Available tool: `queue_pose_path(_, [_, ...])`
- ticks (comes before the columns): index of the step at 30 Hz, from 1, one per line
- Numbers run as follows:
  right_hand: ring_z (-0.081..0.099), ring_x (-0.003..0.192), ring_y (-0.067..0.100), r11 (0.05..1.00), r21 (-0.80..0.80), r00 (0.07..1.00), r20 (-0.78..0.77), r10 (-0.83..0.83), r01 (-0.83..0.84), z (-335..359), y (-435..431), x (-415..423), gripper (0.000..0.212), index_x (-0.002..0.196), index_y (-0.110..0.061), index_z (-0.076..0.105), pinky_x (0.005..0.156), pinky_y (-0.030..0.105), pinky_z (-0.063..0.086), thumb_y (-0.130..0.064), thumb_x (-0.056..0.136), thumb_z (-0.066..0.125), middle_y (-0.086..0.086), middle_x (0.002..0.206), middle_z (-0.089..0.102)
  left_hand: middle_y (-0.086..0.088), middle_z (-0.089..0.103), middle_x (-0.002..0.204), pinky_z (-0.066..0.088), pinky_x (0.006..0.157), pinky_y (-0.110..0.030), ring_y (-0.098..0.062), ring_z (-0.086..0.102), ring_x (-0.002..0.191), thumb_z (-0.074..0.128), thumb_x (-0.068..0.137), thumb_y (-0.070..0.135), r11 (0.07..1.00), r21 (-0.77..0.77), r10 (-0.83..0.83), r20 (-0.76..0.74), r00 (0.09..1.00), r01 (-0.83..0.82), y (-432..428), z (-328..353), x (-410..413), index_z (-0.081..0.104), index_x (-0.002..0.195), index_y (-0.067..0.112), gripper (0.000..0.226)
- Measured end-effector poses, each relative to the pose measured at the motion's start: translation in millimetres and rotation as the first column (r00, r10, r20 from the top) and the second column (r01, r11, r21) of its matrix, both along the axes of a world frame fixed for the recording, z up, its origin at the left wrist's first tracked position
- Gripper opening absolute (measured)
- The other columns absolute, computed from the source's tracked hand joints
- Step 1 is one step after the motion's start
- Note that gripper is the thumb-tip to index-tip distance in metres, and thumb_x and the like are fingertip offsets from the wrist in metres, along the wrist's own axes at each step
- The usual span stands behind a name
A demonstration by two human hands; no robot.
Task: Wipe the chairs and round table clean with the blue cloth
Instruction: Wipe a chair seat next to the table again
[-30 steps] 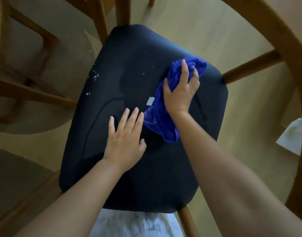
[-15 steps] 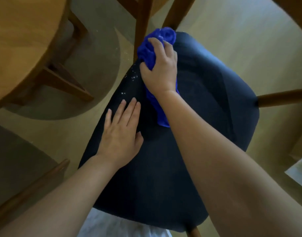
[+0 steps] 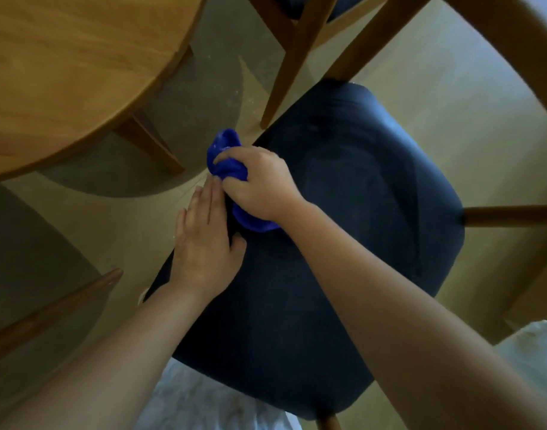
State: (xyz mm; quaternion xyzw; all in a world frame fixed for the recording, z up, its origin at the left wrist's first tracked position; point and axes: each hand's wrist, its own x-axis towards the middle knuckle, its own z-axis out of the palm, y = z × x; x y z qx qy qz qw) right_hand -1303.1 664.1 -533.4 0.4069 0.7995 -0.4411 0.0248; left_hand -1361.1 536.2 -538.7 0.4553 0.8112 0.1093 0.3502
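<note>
Grip of right hand [image 3: 259, 184] wraps blue cloth [image 3: 225, 164]; left hand [image 3: 204, 240] lies flat on chair [image 3: 359, 231].

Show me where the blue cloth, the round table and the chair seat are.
blue cloth [image 3: 230, 170]: head view, on its bunched upper end.
round table [image 3: 64, 72]: head view, on its bare wooden top.
chair seat [image 3: 359, 228]: head view, on the middle of the dark cushion.

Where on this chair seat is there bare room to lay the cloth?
The seat is bare on its right half, toward the wooden rail; so is the visible top of the round table. Crowded: the seat's left edge, where the left hand lies flat beside the right hand gripping the blue cloth.
</note>
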Motion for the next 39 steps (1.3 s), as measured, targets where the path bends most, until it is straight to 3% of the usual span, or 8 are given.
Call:
queue_pose_path(2, [0.057, 0.099, 0.010, 0.983, -0.082, 0.979, -0.110, -0.173, 0.165, 14, 9, 8, 0.035, 0.119, -0.017, 0.060, 0.092, 0.032, 0.047, -0.015, 0.084, 0.058, -0.002, 0.111, 0.062, -0.005, -0.002, 0.158, 0.007, 0.118, -0.042, -0.020, 0.001, 0.145, 0.054, 0.088, 0.021, 1.000, -0.014, 0.000, 0.011, 1.000, 0.000, -2, 1, 0, -0.005, 0.148, 0.011, 0.085])
queue_pose_path(5, [0.048, 0.119, 0.018, 0.931, 0.154, 0.940, -0.142, -0.309, 0.330, 16, 58, 22, 0.047, 0.132, -0.018, 0.048, 0.103, 0.040, 0.040, -0.020, 0.085, 0.055, 0.003, 0.129, 0.051, -0.005, -0.005, 0.158, 0.008, 0.118, -0.041, -0.018, -0.002, 0.145, 0.052, 0.090, 0.022, 1.000, -0.014, 0.017, 0.035, 0.999, -0.016, -2, 2, -1, -0.008, 0.147, 0.010, 0.083])
queue_pose_path(9, [0.025, 0.137, 0.026, 0.936, 0.265, 0.941, 0.184, -0.283, 0.229, -14, 106, 26, 0.066, 0.139, -0.024, 0.040, 0.113, 0.042, 0.022, -0.050, 0.080, 0.055, 0.006, 0.149, 0.030, -0.003, -0.006, 0.158, 0.008, 0.118, -0.041, -0.017, -0.003, 0.145, 0.051, 0.091, 0.022, 0.999, -0.010, 0.031, 0.048, 0.998, -0.031, 1, 0, -5, -0.008, 0.148, 0.012, 0.082])
queue_pose_path(14, [0.043, 0.118, 0.026, 0.917, 0.380, 0.963, 0.176, -0.204, 0.125, -31, 67, 4, 0.038, 0.113, -0.018, 0.056, 0.098, 0.036, 0.029, -0.029, 0.077, 0.062, 0.004, 0.125, 0.053, -0.003, -0.005, 0.158, 0.008, 0.118, -0.041, -0.018, -0.002, 0.145, 0.051, 0.090, 0.020, 0.999, -0.019, 0.033, 0.068, 0.997, -0.031, -6, 3, -9, -0.006, 0.148, 0.012, 0.082])
queue_pose_path(23, [0.054, 0.067, 0.018, 0.978, 0.040, 0.971, -0.133, -0.197, 0.204, -16, -66, -5, 0.008, 0.061, -0.012, 0.050, 0.074, 0.037, 0.042, -0.018, 0.065, 0.052, 0.000, 0.063, 0.058, -0.008, 0.000, 0.157, 0.008, 0.118, -0.039, -0.022, 0.001, 0.145, 0.057, 0.086, 0.022, 0.998, -0.049, -0.036, 0.044, 0.998, 0.038, -31, 11, -21, -0.002, 0.148, 0.008, 0.087])
queue_pose_path(29, [0.043, 0.053, 0.014, 0.820, -0.432, 0.891, -0.076, -0.448, 0.376, 11, -51, 20, 0.008, 0.054, -0.014, 0.046, 0.052, 0.032, 0.039, -0.011, 0.061, 0.050, -0.003, 0.050, 0.045, -0.011, 0.009, 0.157, 0.015, 0.117, -0.044, -0.024, 0.007, 0.145, 0.058, 0.085, 0.024, 0.994, 0.013, -0.111, 0.062, 0.992, 0.111, -14, 27, -14, 0.004, 0.149, 0.013, 0.085])
queue_pose_path(34, [0.055, 0.102, 0.016, 0.842, 0.026, 0.839, -0.107, -0.534, 0.539, 14, -10, 86, 0.030, 0.093, -0.014, 0.067, 0.090, 0.029, 0.043, -0.008, 0.068, 0.051, -0.003, 0.108, 0.061, -0.012, 0.012, 0.155, 0.020, 0.115, -0.046, -0.024, 0.011, 0.143, 0.054, 0.089, 0.035, 0.994, 0.033, -0.108, 0.072, 0.992, 0.106, -5, 35, 6, 0.001, 0.149, 0.015, 0.083])
queue_pose_path(39, [0.050, 0.112, 0.036, 0.931, 0.343, 0.938, 0.263, -0.226, 0.128, -2, 11, 169, 0.046, 0.110, -0.011, 0.068, 0.091, 0.041, 0.041, 0.008, 0.070, 0.054, 0.009, 0.134, 0.053, -0.008, 0.007, 0.156, 0.013, 0.117, -0.041, -0.021, 0.007, 0.144, 0.051, 0.090, 0.037, 0.978, -0.025, -0.208, 0.062, 0.976, 0.209, -7, 37, 39, -0.006, 0.149, 0.019, 0.084])
